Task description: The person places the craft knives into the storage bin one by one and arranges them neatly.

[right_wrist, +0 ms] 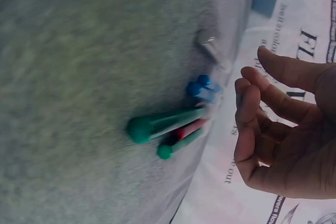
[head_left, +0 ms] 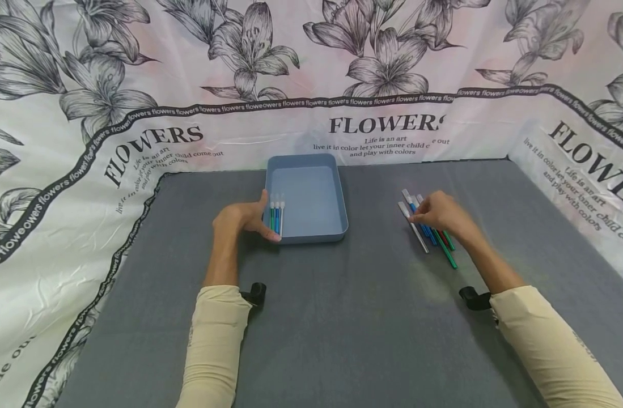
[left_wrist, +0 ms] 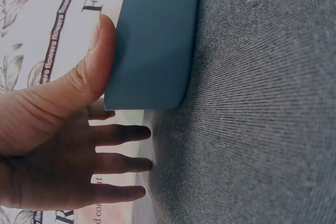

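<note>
My left hand (head_left: 240,218) rests at the left side of a shallow blue-grey tray (head_left: 311,236), its thumb touching the wall and the other fingers extended in the left wrist view. Inside the tray, along its left side, several slim pens (head_left: 276,218) with pale caps lie parallel. Over a loose group of similar pens on the right, my right hand (head_left: 441,212) hovers with bent fingers. A gap shows between thumb and index finger in the right wrist view, with nothing held. Nearest its fingertips is a white pen (head_left: 418,235); green (right_wrist: 163,124), blue (right_wrist: 199,90) and red (right_wrist: 189,129) pens lie beside it.
Grey cloth (head_left: 342,328) covers the table. White floral fabric (head_left: 291,133) printed with lettering rises behind it and along both sides. Black straps (head_left: 475,298) show at both wrists beside the beige sleeves.
</note>
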A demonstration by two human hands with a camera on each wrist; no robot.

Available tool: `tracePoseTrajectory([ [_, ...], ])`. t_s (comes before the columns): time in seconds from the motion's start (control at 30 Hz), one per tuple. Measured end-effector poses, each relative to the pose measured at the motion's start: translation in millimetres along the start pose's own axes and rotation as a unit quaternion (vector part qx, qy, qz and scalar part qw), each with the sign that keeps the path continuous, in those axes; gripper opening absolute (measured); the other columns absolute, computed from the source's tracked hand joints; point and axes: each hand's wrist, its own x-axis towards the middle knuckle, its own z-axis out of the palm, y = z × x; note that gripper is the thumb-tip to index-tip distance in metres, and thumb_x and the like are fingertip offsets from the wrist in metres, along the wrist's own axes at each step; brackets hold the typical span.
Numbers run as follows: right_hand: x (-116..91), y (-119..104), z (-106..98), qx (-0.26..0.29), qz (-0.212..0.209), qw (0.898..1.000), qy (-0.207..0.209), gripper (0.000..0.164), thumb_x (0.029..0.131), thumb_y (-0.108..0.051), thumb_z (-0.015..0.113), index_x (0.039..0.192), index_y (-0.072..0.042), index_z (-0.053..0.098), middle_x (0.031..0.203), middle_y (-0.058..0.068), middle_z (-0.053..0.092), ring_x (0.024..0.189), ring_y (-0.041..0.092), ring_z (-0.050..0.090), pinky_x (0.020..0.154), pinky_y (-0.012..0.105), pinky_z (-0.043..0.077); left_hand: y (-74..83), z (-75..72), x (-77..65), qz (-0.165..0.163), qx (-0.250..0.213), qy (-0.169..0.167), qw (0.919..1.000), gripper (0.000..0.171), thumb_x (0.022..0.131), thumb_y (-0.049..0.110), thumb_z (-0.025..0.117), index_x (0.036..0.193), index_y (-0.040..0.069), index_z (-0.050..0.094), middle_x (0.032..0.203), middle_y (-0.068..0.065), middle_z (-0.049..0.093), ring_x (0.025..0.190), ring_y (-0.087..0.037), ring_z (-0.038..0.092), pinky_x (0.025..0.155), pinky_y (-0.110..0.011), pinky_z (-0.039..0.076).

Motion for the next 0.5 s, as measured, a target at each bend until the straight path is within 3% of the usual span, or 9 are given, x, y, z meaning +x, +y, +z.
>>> tracePoseTrajectory([
  [0.07, 1.6, 3.0, 2.9, -0.009, -0.001, 1.0, 0.0, 0.035, 0.099, -0.022, 0.072, 0.11, 0.011, 0.075, 0.112, 0.031, 0.074, 0.094, 0.04, 0.07, 0.074, 0.047, 0.056, -1.0, -0.1, 0.2, 0.001, 0.002, 0.0, 1.0, 0.135, 0.084, 0.058, 0.083, 0.166, 0.029, -0.021, 0.177, -0.017, -0.006, 0.161, -0.042, 0.016, 0.127, -0.065, 0.021],
  [0.13, 3.5, 5.3, 6.3, -0.016, -0.001, 1.0, -0.003, 0.03, 0.097, -0.021, 0.073, 0.096, 0.009, 0.077, 0.084, 0.023, 0.074, 0.072, 0.029, 0.064, 0.063, 0.04, 0.051, -1.4, 0.0, 0.2, 0.0, 0.0, 0.0, 1.0, 0.135, 0.084, 0.058, 0.083, 0.166, 0.03, -0.021, 0.178, -0.017, -0.006, 0.161, -0.042, 0.016, 0.127, -0.065, 0.021],
  [0.23, 5.1, 7.0, 10.4, -0.024, 0.002, 1.0, -0.007, 0.031, 0.096, -0.021, 0.075, 0.074, 0.0, 0.073, 0.056, -0.002, 0.05, 0.054, 0.013, 0.041, 0.053, 0.031, 0.037, -1.1, 0.4, 0.2, 0.002, 0.003, 0.0, 1.0, 0.135, 0.084, 0.059, 0.083, 0.166, 0.029, -0.021, 0.177, -0.017, -0.006, 0.162, -0.043, 0.015, 0.127, -0.065, 0.021],
  [0.33, 5.4, 6.2, 12.7, -0.031, 0.008, 0.999, -0.009, 0.037, 0.096, -0.022, 0.076, 0.063, -0.007, 0.066, 0.053, -0.01, 0.03, 0.048, 0.009, 0.032, 0.05, 0.029, 0.03, -1.7, 0.3, 0.2, 0.002, 0.002, 0.0, 1.0, 0.136, 0.083, 0.058, 0.083, 0.166, 0.029, -0.021, 0.178, -0.017, -0.006, 0.162, -0.042, 0.014, 0.127, -0.065, 0.021],
  [0.5, 5.2, 2.2, 14.2, -0.044, 0.02, 0.999, -0.005, 0.033, 0.093, -0.024, 0.078, 0.066, -0.008, 0.07, 0.055, -0.009, 0.031, 0.05, 0.012, 0.037, 0.05, 0.03, 0.032, -3.3, -0.5, 1.1, -0.002, 0.004, -0.001, 1.0, 0.136, 0.082, 0.061, 0.083, 0.166, 0.031, -0.021, 0.178, -0.017, -0.005, 0.161, -0.043, 0.015, 0.125, -0.067, 0.024],
])
